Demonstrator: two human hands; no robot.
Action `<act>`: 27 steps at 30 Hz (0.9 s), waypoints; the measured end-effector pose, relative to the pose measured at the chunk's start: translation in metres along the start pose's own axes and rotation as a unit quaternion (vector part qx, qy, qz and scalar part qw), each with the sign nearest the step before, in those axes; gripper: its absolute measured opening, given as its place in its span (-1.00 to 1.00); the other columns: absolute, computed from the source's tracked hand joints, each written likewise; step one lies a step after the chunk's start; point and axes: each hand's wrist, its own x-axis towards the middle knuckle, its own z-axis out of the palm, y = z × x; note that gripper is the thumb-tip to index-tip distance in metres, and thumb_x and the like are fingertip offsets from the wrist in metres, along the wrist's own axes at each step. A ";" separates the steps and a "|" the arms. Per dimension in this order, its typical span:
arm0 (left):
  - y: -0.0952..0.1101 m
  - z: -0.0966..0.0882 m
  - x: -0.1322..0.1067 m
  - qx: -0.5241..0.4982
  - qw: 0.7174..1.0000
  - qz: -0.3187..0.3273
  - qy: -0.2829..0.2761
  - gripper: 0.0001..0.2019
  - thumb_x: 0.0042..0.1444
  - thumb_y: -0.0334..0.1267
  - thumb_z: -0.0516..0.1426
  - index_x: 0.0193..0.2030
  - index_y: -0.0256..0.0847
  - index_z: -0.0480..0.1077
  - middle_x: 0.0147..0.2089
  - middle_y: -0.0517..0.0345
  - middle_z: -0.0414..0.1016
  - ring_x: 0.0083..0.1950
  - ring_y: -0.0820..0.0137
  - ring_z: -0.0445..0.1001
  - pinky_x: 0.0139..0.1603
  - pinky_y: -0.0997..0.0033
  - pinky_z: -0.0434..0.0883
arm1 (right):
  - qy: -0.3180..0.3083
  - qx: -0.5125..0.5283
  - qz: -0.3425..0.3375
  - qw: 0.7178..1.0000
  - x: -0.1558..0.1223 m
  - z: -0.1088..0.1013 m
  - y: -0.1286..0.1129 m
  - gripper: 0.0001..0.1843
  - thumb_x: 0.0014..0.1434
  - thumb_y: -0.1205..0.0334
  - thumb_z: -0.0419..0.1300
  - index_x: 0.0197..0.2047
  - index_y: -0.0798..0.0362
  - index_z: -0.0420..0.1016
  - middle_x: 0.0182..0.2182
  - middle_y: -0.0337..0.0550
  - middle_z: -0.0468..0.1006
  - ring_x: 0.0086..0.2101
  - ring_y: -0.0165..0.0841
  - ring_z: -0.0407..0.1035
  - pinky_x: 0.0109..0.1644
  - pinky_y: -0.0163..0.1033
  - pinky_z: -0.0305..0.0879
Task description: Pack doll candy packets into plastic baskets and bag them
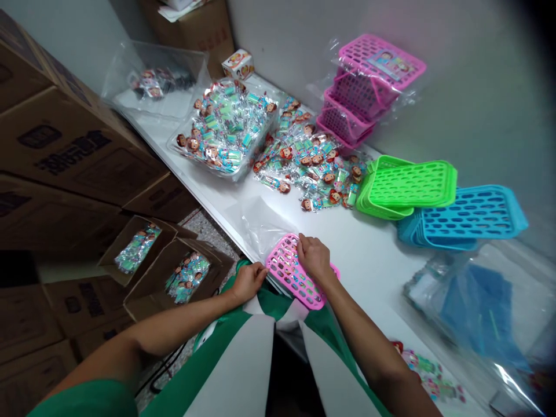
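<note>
A pink plastic basket [284, 272] with oval slots lies at the table's front edge, slotted face up, with colourful bits showing through the slots. A clear plastic bag [263, 223] spreads from its far left side; how much of the basket it covers is hard to see. My right hand [315, 256] is closed over the basket's far edge, thumb towards the bag. At the basket's left corner, my left hand [249, 282] is closed in a pinch. Whether it grips the basket's rim or thin film there, I cannot make out.
Beyond lie a clear tub [238, 168] and a loose pile [319, 162] of doll-printed packets. Stacked pink baskets [369, 87], green baskets [406, 185] and blue baskets [467, 217] line the wall. Plastic bags [482, 307] lie right; cardboard boxes [73, 145] stand left, with open boxes [152, 289] below.
</note>
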 end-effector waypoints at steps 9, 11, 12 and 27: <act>-0.005 0.019 0.026 -0.092 0.989 -0.018 0.112 -0.79 0.21 -0.10 -0.02 -0.27 -0.16 0.31 -0.37 0.15 0.49 -0.31 0.38 0.49 -0.24 0.44 0.33 | 0.067 0.030 0.079 0.994 0.001 0.012 0.005 -0.55 0.35 0.22 -0.18 0.12 0.21 0.37 -0.25 0.05 0.53 -0.20 -0.20 0.28 -0.12 -0.18 0.15; -0.003 0.021 0.029 -0.037 0.993 -0.017 0.108 -0.83 0.20 -0.14 -0.02 -0.27 -0.16 0.30 -0.36 0.14 0.47 -0.31 0.36 0.47 -0.23 0.41 0.30 | 0.072 0.036 0.098 0.992 0.001 0.011 0.003 -0.56 0.34 0.24 -0.16 0.11 0.22 0.37 -0.25 0.07 0.53 -0.20 -0.19 0.27 -0.13 -0.17 0.15; -0.001 0.022 0.029 -0.020 0.994 -0.020 0.105 -0.85 0.18 -0.16 -0.01 -0.29 -0.16 0.29 -0.38 0.14 0.46 -0.32 0.35 0.46 -0.24 0.40 0.29 | 0.073 0.037 0.103 0.991 0.001 0.010 0.002 -0.57 0.33 0.25 -0.15 0.11 0.22 0.38 -0.25 0.07 0.52 -0.20 -0.19 0.27 -0.14 -0.16 0.15; 0.033 0.037 0.031 -0.396 0.902 -0.173 0.005 -0.52 -0.06 0.01 0.25 -0.06 -0.24 0.34 -0.16 0.02 0.56 -0.20 0.30 0.53 -0.19 0.34 0.44 | -0.007 0.090 0.084 0.992 -0.025 -0.007 0.028 -0.58 0.35 0.12 -0.15 0.08 0.07 0.39 -0.18 -0.03 0.53 -0.11 -0.24 0.33 -0.05 -0.19 0.20</act>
